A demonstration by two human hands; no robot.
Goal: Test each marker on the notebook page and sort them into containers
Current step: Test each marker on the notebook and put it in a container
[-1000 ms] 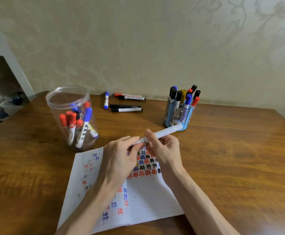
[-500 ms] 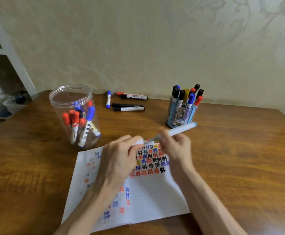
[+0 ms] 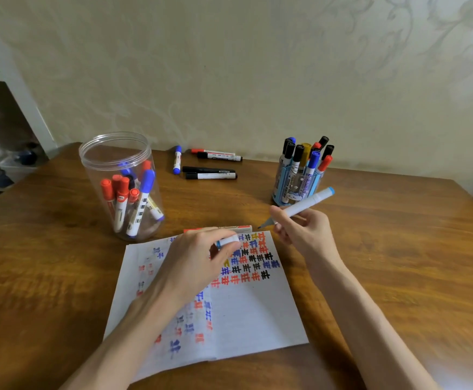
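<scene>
Holding, right hand (image 3: pixel 305 232): fingers curled round an uncapped white marker (image 3: pixel 305 204), light-blue end up and to the right, dark tip down-left, just off the notebook's far right corner; can't tell if the tip touches.
Left hand (image 3: pixel 196 263): over the page, thumb and fingers pinching the marker's white cap (image 3: pixel 228 241).
Notebook (image 3: pixel 252 313): open on the table (image 3: pixel 398 249), front centre, rows of red, blue and black test marks on the page.
Clear jar (image 3: pixel 117 153): left of the notebook, upright, red and blue markers (image 3: pixel 123 198) inside.
Blue holder (image 3: pixel 297 190): right, beyond the right hand, black, blue, red and yellow markers (image 3: pixel 300 156) standing in it.
Loose markers (image 3: pixel 208 170): five lying by the wall between jar and holder, one blue, one red, three black.
</scene>
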